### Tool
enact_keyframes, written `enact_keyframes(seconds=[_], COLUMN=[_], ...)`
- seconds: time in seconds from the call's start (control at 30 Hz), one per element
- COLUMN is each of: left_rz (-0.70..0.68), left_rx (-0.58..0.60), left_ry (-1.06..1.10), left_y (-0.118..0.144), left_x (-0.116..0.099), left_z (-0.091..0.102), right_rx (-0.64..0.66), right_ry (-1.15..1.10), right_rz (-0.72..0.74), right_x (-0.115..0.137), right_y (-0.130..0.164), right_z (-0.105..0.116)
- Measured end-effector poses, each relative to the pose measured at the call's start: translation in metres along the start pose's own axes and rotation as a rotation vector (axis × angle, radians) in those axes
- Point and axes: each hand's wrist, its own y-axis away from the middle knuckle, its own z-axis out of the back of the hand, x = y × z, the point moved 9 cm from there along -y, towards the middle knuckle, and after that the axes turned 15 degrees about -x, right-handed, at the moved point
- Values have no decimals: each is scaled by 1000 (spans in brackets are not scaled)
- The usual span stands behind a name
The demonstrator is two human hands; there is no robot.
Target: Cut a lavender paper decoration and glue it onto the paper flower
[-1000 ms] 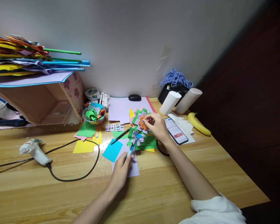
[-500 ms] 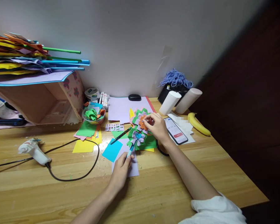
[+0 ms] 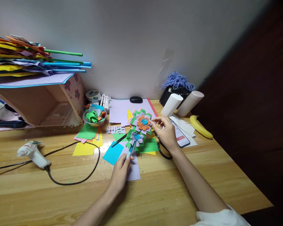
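Note:
My left hand (image 3: 121,166) is closed round the light blue stem of a paper flower (image 3: 143,121). The larger bloom has green, lilac and pink layers around an orange ring and a blue centre. Below it on the stem sits a smaller bloom (image 3: 136,138) with lilac and green petals and a blue middle. At the right edge of the larger bloom, my right hand (image 3: 166,131) has its thumb and index finger bent together on the petals. A dark pen (image 3: 119,140) lies left of the flower, by a blue paper sheet (image 3: 112,153).
A white glue gun (image 3: 34,153) with a black cord lies at left. A tub of paper scraps (image 3: 94,116) stands behind coloured sheets (image 3: 87,131). On the right are a phone (image 3: 182,138), a banana (image 3: 200,127) and two white rolls (image 3: 171,105). A box (image 3: 72,97) stands back left.
My right hand has moved right, from the larger bloom's centre to its edge, uncovering the blue centre. The flower has turned and shifted slightly left in my left hand.

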Motion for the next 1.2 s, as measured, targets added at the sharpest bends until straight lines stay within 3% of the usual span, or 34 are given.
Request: enact_keyframes(seconds=[0.07, 0.13, 0.23, 0.3, 0.57, 0.87, 1.2], left_rz=[26, 47, 70, 71, 77, 83, 101], left_rx=[-6, -43, -83, -91, -92, -78, -49], left_ry=[42, 92, 128, 129, 120, 133, 125], left_y=[-4, -8, -13, -14, -13, -14, -10], left_x=[-4, -8, -13, -15, -14, -11, -8], left_z=[3, 9, 16, 18, 16, 14, 9], right_rx=[5, 153, 464, 529, 539, 529, 303], right_ry=[-2, 18, 89, 147, 169, 133, 12], right_rz=[-94, -148, -110, -92, -64, -69, -246], right_x=[-14, -26, -37, -43, -45, -43, -52], right_y=[10, 27, 64, 80, 94, 92, 71], right_z=[3, -8, -37, -47, -59, -55, -35])
